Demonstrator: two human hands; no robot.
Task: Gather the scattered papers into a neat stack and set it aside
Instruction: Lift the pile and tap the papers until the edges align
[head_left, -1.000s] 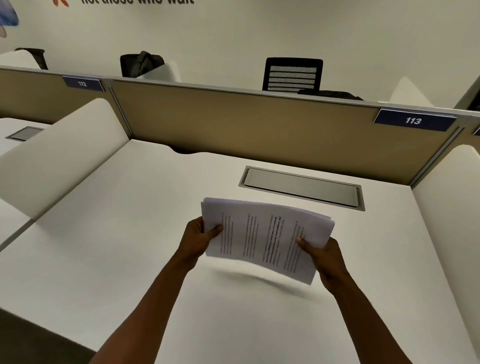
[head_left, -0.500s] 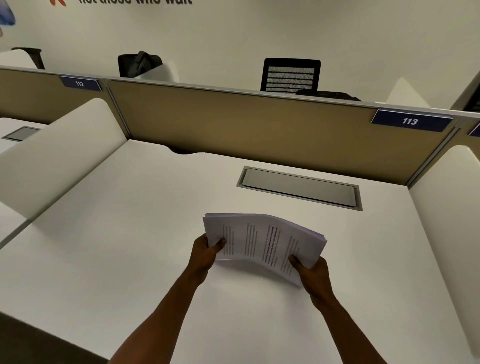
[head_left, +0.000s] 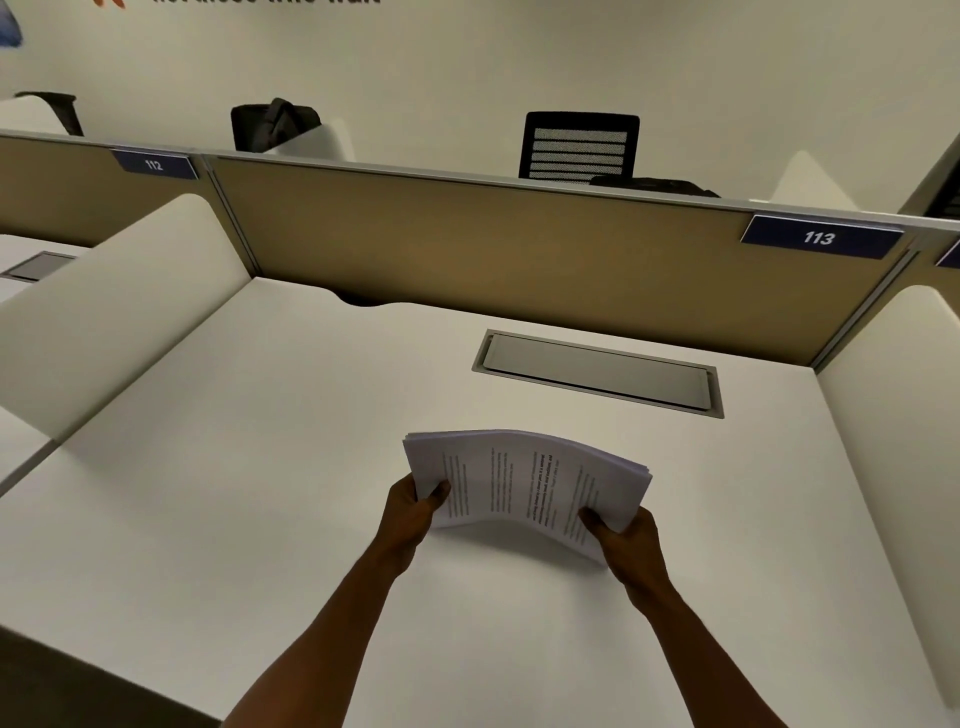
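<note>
From the head camera, looking forward and down, a white desk (head_left: 218, 493) fills most of the frame, and a stack (head_left: 524, 483) of printed papers is held just below the frame's centre. Compared with a second ago, the stack has come down from clear of the desk, where it cast a wide shadow, to standing with its near lower edge on or almost on the surface; that suggests the sheets are being tapped square, so the gathering looks done and only the setting aside remains. The left hand (head_left: 413, 512) grips the stack's left edge, thumb curled over the front sheet and fingers hidden behind. The right hand (head_left: 626, 538) grips the lower right corner the same way, thumb on the printed face. The stack lies between the two hands, bowed upward in the middle, its far edge tilted up and away from the viewer, with the sheet edges slightly fanned at the right. No loose sheets show elsewhere on the desk. Just above the stack in the frame, a grey cable hatch (head_left: 597, 371) is set into the desk. Across the upper frame runs a tan partition (head_left: 467, 239) with a blue tag reading 113 (head_left: 820, 238) at the upper right.
</note>
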